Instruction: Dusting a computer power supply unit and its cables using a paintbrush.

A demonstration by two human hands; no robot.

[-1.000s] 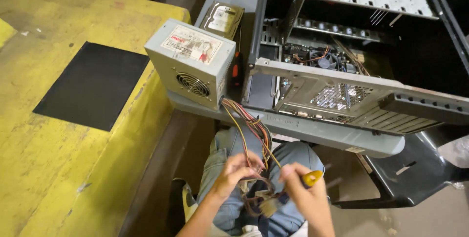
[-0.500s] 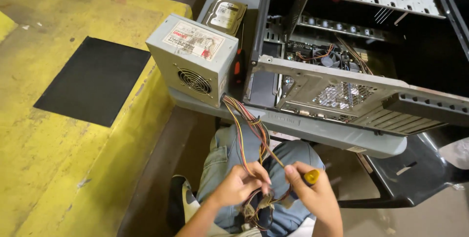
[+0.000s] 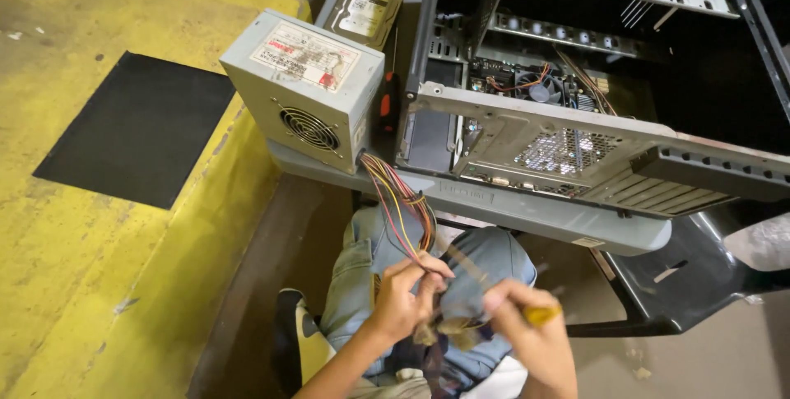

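Note:
A grey power supply box (image 3: 306,86) with a round fan grille stands on the grey table edge (image 3: 527,210). A bundle of coloured wires (image 3: 401,206) hangs from it down to my lap. My left hand (image 3: 407,299) pinches the lower end of that bundle. My right hand (image 3: 527,329) is closed around a yellow-handled tool (image 3: 543,314) and is blurred by motion beside the wire ends and connectors (image 3: 448,329). An open computer case (image 3: 576,132) lies on its side next to the power supply.
A hard drive (image 3: 364,11) lies behind the power supply. A red-and-black screwdriver (image 3: 385,104) rests between the box and the case. A yellow bench (image 3: 99,267) with a black mat (image 3: 136,140) is at left. A black chair (image 3: 683,284) stands at right.
Both hands have shifted slightly on the wire bundle; my right hand now moves fast and blurs. The camera has tilted a little, so the hands sit higher in view.

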